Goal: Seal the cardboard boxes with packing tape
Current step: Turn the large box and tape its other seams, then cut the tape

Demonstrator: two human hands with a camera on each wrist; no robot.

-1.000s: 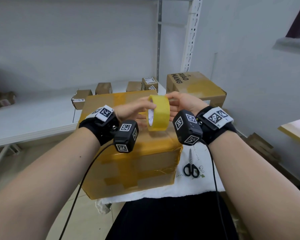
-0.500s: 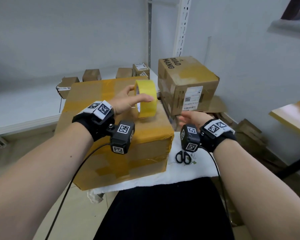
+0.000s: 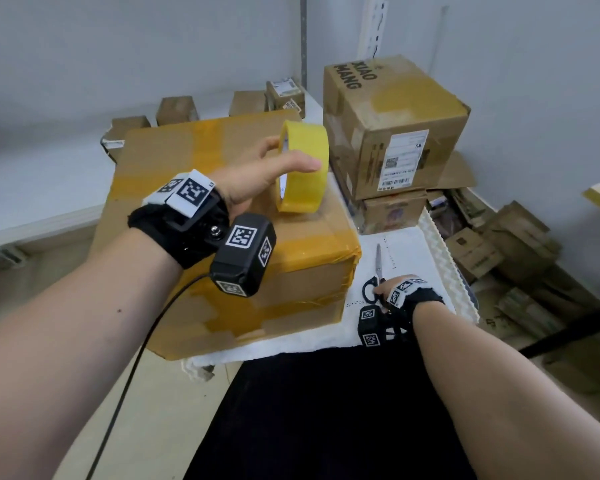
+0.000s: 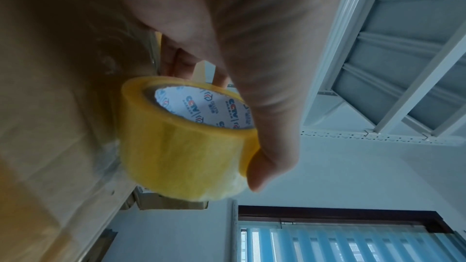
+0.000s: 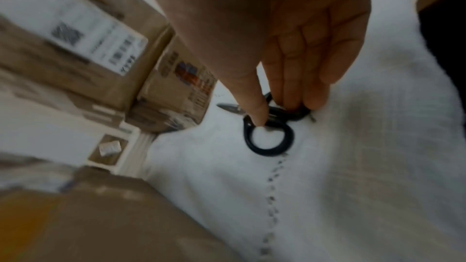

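A roll of yellow packing tape (image 3: 303, 167) is held upright on its edge by the left hand (image 3: 253, 174), its lower rim at the top of the large taped cardboard box (image 3: 222, 216), near that box's right edge. The roll is pinched across its width, the thumb (image 4: 267, 146) laid on the outer wound face and the other fingers (image 4: 176, 61) curled behind the far rim, as the left wrist view shows. To the right of the large box, on a white cloth (image 3: 423, 251) over the tabletop, a pair of black-handled scissors (image 3: 374, 275) lies flat with its blades pointing away from the person. The right hand (image 3: 392, 291) is lowered onto the scissor handles: in the right wrist view the fingers (image 5: 310, 79) are pressed together on one loop (image 5: 290, 114) and the thumb tip (image 5: 254, 111) sits at the rim of the other. Beyond the cloth, right of the large box, a labelled brown box (image 3: 392, 123) is stacked on a smaller one (image 3: 392, 213).
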